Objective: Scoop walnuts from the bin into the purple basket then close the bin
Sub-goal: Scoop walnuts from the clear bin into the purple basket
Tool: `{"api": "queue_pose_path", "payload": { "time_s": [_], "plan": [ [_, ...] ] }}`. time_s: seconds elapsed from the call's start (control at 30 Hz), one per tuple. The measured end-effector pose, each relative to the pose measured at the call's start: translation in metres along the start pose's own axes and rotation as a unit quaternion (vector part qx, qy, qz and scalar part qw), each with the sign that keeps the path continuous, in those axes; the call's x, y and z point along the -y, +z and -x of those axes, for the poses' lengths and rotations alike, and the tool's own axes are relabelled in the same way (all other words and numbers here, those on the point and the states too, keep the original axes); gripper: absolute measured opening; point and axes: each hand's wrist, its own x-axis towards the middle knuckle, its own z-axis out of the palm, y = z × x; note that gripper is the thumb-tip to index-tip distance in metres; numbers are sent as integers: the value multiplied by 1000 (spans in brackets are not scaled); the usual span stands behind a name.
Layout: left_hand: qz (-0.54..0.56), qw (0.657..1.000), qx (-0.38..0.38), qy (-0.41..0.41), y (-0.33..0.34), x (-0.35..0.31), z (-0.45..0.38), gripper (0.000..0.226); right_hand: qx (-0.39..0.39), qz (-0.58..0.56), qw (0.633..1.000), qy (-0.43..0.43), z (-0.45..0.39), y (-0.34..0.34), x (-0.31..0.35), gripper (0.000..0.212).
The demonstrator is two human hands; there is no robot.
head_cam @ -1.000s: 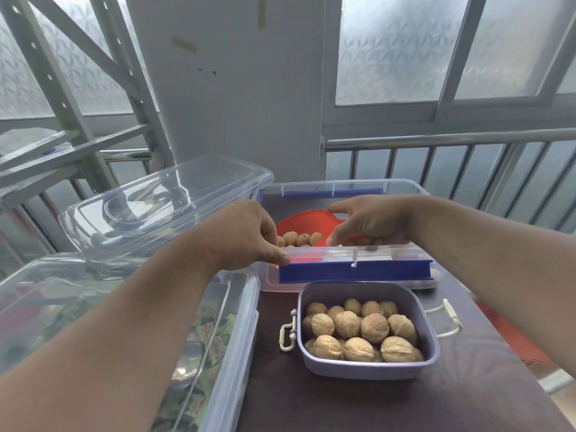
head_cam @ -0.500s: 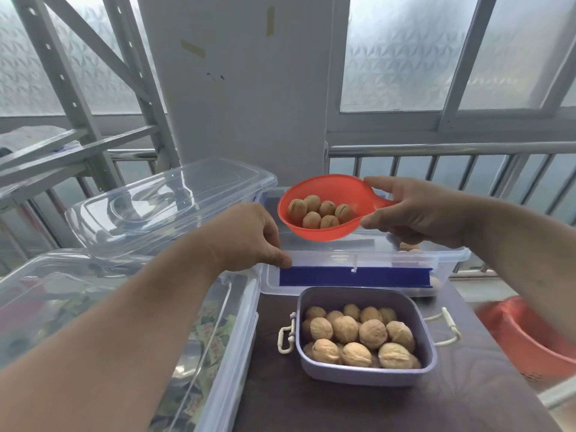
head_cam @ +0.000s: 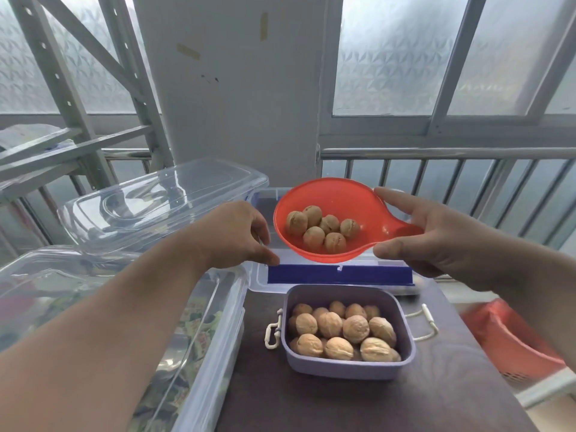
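Orange plastic fills the grip of the right hand (head_cam: 436, 241): its thumb and fingers curl round the short handle of the scoop (head_cam: 336, 219), which it holds level in the air above the clear walnut bin (head_cam: 311, 282). 7 walnuts (head_cam: 321, 230) lie in the scoop's bowl. At 9 o'clock from the scoop, the left hand (head_cam: 232, 235) rests on the bin's near left corner with fingers bent and the thumb tip on the rim beside the blue latch strip (head_cam: 339, 275); whether it pinches the rim cannot be told.

At 6 o'clock from the scoop, just in front of the bin, stands 1 purple basket (head_cam: 349, 367) with 2 white loop handles (head_cam: 271, 333), holding about 13 visible walnuts (head_cam: 343, 333). At 10 o'clock from the left hand, 1 clear lid (head_cam: 162, 204) rests tilted on top of a second clear bin (head_cam: 215, 322) with printed packets inside.

Dark brown tabletop (head_cam: 358, 406) carries the basket and both bins. At 4 o'clock from the right hand, 1 orange basket (head_cam: 511, 341) sits lower, off the table's edge. Behind stand a white pillar (head_cam: 230, 88), frosted windows (head_cam: 389, 51), a steel railing (head_cam: 445, 152) and a grey metal rack (head_cam: 71, 98).
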Motion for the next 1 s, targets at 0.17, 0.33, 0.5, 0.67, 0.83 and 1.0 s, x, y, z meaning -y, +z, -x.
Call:
{"api": "queue_pose_path", "payload": {
  "time_s": [0.17, 0.33, 0.5, 0.67, 0.83, 1.0],
  "plan": [
    [6, 1000, 0, 3, 1, -2, 1, 26, -36, -7, 996, -79, 23, 11, -5, 90],
    [-4, 1000, 1, 9, 0, -2, 2, 24, -71, 49, 991, -102, 39, 20, -17, 105],
    [-7, 1000, -8, 13, 2, -3, 1, 27, -90, 66, 988, -107, 55, 28, -27, 110],
    [-12, 1000, -25, 11, 6, -4, 0, 26, -121, 122, 980, -104, 67, 39, -33, 107],
    [-15, 999, -43, 10, 9, -3, -4, 27, -141, 180, 966, -117, 67, 44, -41, 114],
    [-16, 998, -63, 14, 12, -1, -8, 29, -145, 192, 962, -130, 61, 47, -44, 114]
  ]
}}
